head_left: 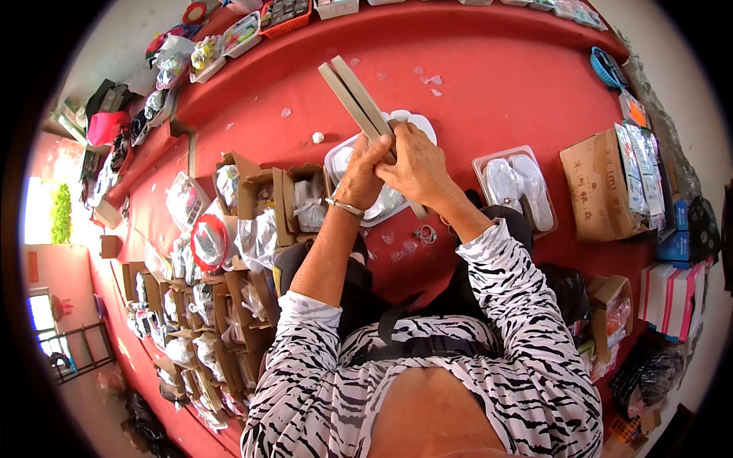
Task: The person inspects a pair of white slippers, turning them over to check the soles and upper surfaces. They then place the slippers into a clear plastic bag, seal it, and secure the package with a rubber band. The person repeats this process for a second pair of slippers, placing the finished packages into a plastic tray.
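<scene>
Both hands are closed around two long, flat beige pieces (pixel 353 95), seen nearly edge-on and resembling folded cardboard; their exact kind is unclear. They slant up to the left, with a narrow gap between their upper ends. My left hand (pixel 360 172) grips from the left, thumb against the pieces. My right hand (pixel 418 162) wraps them from the right, touching the left. Below the hands is a white plastic tray (pixel 334 158) with white sole-shaped items in it, partly hidden by my hands. To the right, a clear tray (pixel 479 164) holds white soles (pixel 529 179).
Open cardboard boxes (pixel 263 200) of bagged goods crowd the left of the red floor. A large carton (pixel 595 187) stands at right. Filled baskets (pixel 284 19) line the far ledge. A white crumpled ball (pixel 318 138) and pinkish scraps (pixel 437 93) lie on the floor.
</scene>
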Demonstrator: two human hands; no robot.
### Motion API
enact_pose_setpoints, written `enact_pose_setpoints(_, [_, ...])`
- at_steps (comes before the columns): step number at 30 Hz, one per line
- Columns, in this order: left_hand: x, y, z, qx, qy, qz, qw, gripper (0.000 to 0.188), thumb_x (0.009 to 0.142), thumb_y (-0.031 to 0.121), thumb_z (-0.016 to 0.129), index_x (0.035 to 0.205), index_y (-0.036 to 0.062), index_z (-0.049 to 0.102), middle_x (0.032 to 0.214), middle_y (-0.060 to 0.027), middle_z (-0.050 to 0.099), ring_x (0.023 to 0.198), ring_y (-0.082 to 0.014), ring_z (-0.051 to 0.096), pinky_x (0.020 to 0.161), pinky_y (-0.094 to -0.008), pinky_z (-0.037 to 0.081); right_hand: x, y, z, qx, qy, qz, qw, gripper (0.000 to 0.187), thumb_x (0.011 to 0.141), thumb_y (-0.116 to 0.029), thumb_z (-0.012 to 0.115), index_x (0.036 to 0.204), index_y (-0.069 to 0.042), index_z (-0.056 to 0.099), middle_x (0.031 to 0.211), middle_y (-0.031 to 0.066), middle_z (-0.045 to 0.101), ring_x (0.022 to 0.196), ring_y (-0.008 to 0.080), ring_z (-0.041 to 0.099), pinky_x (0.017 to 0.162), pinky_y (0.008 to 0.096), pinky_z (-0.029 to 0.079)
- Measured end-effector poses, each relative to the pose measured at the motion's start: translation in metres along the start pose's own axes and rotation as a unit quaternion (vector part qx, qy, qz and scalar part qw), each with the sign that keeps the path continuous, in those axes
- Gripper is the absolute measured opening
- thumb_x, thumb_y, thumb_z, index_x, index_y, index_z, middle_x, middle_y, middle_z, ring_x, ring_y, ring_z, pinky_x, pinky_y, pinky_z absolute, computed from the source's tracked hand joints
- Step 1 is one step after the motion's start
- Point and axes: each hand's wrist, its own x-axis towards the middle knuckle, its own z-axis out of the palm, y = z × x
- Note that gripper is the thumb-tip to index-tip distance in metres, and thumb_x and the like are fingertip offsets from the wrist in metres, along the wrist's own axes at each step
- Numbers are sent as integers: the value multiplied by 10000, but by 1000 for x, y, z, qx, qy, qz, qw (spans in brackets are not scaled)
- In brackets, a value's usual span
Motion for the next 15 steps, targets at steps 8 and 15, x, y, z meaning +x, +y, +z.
enact_pose_setpoints(8, [-2,15,-14,-216,19,0,976,523,813,387,625,1169,21,507,1121,-142,579,1018,-262,569,918,-403,460,15,16,-16,376,-76,73,920,443,837,-297,623,1074,76,588,944,171,647,875,211,614,748,307,475])
enact_pose_setpoints(15, [-6,27,-13,-195,13,51,979,564,800,390,637,1199,22,484,1118,-147,583,1010,-288,579,919,-417,469,10,-1,-32,388,-100,141,905,861,739,-448,714,1318,80,356,1184,244,535,1075,278,562,866,331,459])
